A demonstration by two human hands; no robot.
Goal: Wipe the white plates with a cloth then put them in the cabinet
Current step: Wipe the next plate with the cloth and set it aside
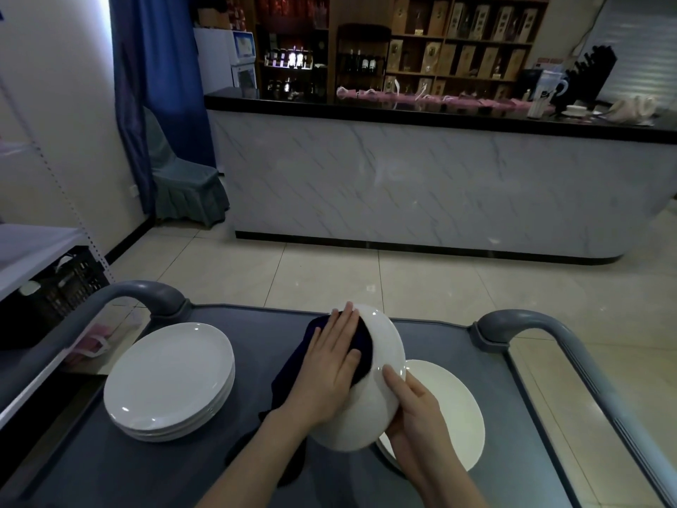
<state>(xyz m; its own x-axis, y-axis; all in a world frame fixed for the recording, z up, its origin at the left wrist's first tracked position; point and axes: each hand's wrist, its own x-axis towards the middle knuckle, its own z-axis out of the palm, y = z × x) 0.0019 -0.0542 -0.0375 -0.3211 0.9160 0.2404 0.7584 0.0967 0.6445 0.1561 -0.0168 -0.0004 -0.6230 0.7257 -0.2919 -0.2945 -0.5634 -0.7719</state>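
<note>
My right hand (414,412) grips the white plate (384,342) at its 5 o'clock rim, thumb over the edge; the plate is tilted, face toward 9 o'clock. My left hand (331,364), fingers straight and pointing to 12, presses the dark cloth (291,366) on that face. Plate stack (168,375) at 9 o'clock on the cart (110,471), lone plate (458,408) at 3

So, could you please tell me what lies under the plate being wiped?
A second white plate lies on the grey cart below the tilted plate, which the right hand grips. Its left part is hidden by both, so whether more plates lie there cannot be told.
</note>
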